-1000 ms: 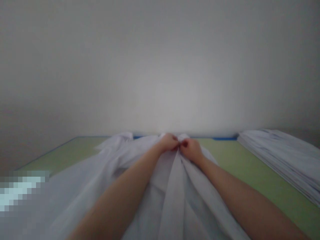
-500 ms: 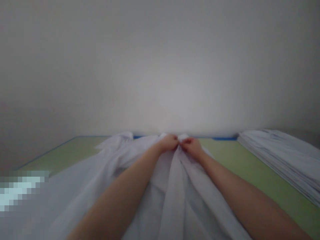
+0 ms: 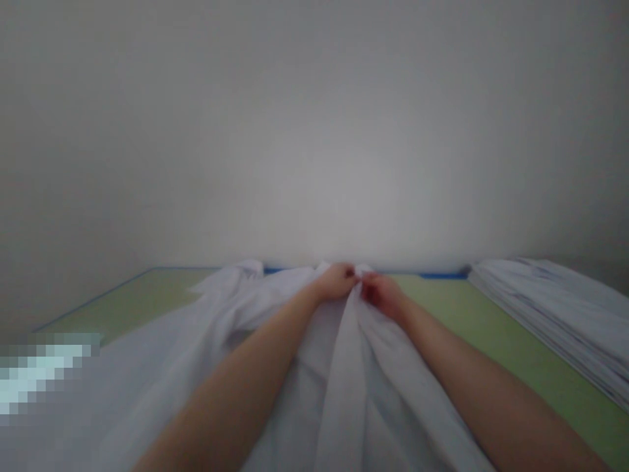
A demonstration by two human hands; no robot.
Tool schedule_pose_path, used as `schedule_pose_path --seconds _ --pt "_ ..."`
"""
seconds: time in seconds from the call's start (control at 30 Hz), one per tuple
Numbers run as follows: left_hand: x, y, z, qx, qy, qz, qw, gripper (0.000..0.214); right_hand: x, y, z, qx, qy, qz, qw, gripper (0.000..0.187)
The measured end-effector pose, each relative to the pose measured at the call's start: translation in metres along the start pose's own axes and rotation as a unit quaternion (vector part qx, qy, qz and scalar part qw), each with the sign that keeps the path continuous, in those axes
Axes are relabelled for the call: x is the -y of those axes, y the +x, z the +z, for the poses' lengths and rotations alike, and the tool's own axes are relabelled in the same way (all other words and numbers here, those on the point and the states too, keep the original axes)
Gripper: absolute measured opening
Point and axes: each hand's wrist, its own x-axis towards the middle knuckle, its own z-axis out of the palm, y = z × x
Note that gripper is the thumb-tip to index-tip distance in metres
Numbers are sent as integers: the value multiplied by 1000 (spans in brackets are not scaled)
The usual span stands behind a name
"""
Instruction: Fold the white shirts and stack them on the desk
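A long white garment (image 3: 344, 380) lies spread over a green tabletop, its far end near the wall. A straight band of doubled cloth runs down its middle towards me, with loose folds on both sides. At the far end, my left hand (image 3: 337, 280) is closed in a pinch on the cloth at the top of this band. Just right of it, my right hand (image 3: 386, 295) pinches the same spot, fingertips meeting those of the left. The small detail between the fingertips is hidden and blurred.
To the right lies a stack of folded white cloth (image 3: 555, 301). The green tabletop (image 3: 491, 334) has a blue edge (image 3: 442, 275) along a plain grey wall (image 3: 334, 131). A pixelated pale patch covers the lower left.
Both hands have shifted slightly to the right at the top of the band. My right hand has turned a little, its fingers drawn closer together. The garment lies nearly as before.
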Motion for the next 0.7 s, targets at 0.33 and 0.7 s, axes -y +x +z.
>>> schedule_pose_path --seconds 0.33,0.7 --pt "6 3 8 33 -81 -38 995 29 9 -3 6 -6 -2 17 1000 22" --pt "5 3 7 35 -91 -129 987 15 25 -7 -1 66 -377 -41 923 27"
